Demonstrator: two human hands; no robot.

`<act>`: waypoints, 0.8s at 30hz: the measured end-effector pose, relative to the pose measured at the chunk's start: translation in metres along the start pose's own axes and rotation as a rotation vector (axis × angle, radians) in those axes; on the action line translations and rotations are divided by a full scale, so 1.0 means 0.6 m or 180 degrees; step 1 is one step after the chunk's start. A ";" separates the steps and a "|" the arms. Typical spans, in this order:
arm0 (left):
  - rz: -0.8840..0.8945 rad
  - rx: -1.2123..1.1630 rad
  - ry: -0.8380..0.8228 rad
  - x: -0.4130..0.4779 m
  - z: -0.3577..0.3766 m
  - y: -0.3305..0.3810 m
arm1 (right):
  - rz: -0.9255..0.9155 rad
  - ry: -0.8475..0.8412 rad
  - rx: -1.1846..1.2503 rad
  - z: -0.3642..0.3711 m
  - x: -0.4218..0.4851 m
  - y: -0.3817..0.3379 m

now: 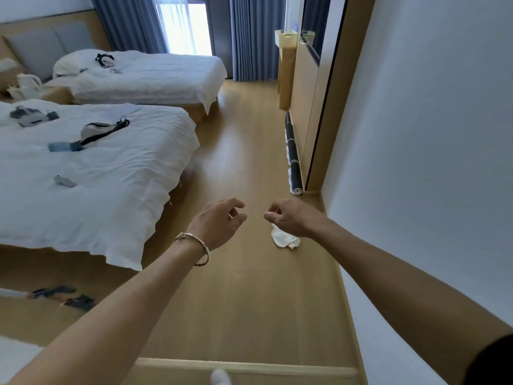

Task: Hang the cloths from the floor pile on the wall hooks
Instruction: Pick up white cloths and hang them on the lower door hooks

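Reaching both hands out over the wood floor (pixel 249 301), cloth down below

Our left hand (pixel 216 223), the one with the bracelet (pixel 204 247) on the wrist, has its fingers loosely curled and isn't holding anything. Our right hand (pixel 288 218) is curled tighter, thumb up against the forefinger, and honestly we can't tell if it's pinching something. The white cloth (pixel 284 238) lies crumpled on the floor, partly hidden under that wrist, near the white wall (pixel 416 162).
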State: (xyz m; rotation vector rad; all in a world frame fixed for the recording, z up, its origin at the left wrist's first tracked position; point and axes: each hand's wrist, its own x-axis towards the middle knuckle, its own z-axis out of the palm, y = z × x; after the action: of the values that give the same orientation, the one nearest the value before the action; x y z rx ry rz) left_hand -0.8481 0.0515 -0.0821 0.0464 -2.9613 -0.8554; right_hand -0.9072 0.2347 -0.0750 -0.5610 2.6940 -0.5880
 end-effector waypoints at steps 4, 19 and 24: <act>0.0019 -0.0026 -0.0138 0.108 0.008 -0.033 | 0.0053 -0.0082 -0.0079 -0.008 0.106 0.013; 0.0521 -0.0345 -0.0589 0.586 0.004 -0.103 | 0.0921 0.0189 0.0059 -0.157 0.462 0.064; 0.0598 -0.0319 -0.0725 0.668 0.027 -0.111 | 0.1077 0.0263 0.0010 -0.180 0.532 0.099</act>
State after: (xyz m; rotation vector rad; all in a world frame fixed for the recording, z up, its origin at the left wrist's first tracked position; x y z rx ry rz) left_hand -1.2484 -0.0145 -0.1118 -0.3508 -3.0557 -1.0438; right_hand -1.2449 0.1796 -0.0812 -0.0745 2.7755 -0.5298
